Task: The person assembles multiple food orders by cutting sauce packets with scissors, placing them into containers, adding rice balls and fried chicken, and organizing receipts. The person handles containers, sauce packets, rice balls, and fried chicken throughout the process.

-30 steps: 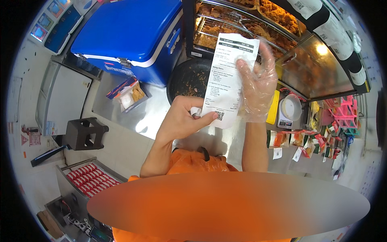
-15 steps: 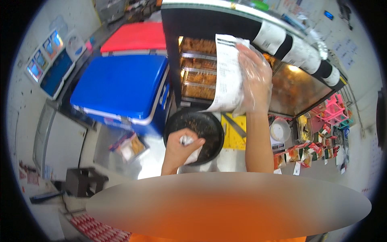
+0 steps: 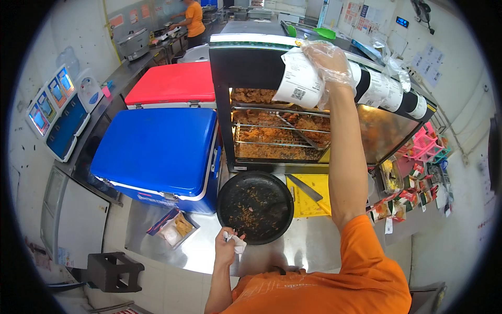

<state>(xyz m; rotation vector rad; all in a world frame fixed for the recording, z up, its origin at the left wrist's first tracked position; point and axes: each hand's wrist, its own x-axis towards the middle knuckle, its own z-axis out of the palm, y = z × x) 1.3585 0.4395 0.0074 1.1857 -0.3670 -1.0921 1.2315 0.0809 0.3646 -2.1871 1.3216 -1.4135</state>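
Note:
My right hand, in a clear plastic glove, presses a long white paper slip against the black top band of a glass warming cabinet. Several other slips hang along that band to the right. My left hand is low over the steel counter, closed on a small crumpled white paper scrap, right beside the near rim of a round black pan with crumbs in it.
Inside the cabinet, fried food lies on wire racks. A blue cooler and a red cooler stand to the left. A yellow board with a knife lies right of the pan. Another person in orange works far behind.
My right hand has lifted the slip from in front of me up onto the cabinet's top band. My left hand let go of the slip and dropped to the counter with the scrap.

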